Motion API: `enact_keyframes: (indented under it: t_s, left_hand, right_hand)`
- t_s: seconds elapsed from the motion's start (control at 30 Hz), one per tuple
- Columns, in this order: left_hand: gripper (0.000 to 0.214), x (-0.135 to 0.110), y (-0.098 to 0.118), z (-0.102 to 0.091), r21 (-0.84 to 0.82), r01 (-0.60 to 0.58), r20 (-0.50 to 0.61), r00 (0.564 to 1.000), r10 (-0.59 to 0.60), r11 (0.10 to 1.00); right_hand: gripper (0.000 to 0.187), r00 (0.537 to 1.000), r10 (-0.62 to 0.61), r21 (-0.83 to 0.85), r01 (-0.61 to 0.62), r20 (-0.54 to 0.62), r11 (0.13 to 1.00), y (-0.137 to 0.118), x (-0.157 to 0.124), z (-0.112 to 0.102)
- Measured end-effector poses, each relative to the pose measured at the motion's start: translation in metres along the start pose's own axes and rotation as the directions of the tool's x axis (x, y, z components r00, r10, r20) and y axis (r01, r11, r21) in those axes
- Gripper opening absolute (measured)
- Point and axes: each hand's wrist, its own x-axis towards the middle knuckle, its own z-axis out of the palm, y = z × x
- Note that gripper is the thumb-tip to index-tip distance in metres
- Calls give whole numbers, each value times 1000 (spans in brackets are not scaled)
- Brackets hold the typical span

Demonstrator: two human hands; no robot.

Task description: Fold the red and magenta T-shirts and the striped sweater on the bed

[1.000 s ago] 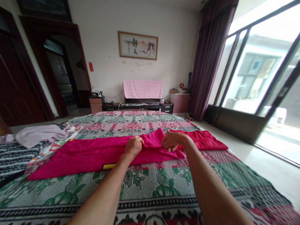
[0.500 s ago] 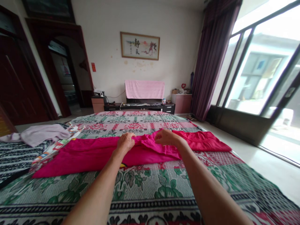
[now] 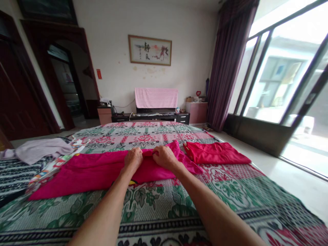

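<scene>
Woven floral bedspread (image 3: 159, 205); both hands, left (image 3: 133, 160) and right (image 3: 165, 157), pinch crumpled magenta cloth (image 3: 89, 171)

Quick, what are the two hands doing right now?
Left hand: closed, gripping the pink cloth.
Right hand: closed, gripping the same pink cloth.

1. We see a pink cloth (image 3: 84, 171) lying on the bed. It is bright pink and long, and it stretches from the left side to the middle.
2. It lies mostly flat, with soft wrinkles.
3. Its right end is bunched up into a fold that lifts a little.
4. A small yellow patch peeks out at its near edge.
</scene>
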Motion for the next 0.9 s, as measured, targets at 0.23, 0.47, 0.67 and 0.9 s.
enact_keyframes:
  t_s: [0.23, 0.47, 0.67, 0.9]
  left_hand:
    - [25, 1, 9, -1, -98, -97, -111, 990, 86, 990]
    - [24, -2, 29, 8, -220, -468, -149, 883, 445, 856]
    - [35, -8, 19, 26, -182, -390, -45, 920, 388, 903]
    - [35, -13, 23, 18, -92, -344, 45, 936, 349, 935]
  right_hand:
    - [25, 979, -40, 85, 24, 202, 996, 9, 2, -2]
    - [37, 906, 405, 102, -394, -127, 913, 67, 14, -14]
    - [34, 817, 567, 158, -549, -107, 820, 118, 22, -10]
    - [37, 783, 618, 315, -571, -71, 759, 133, 46, 7]
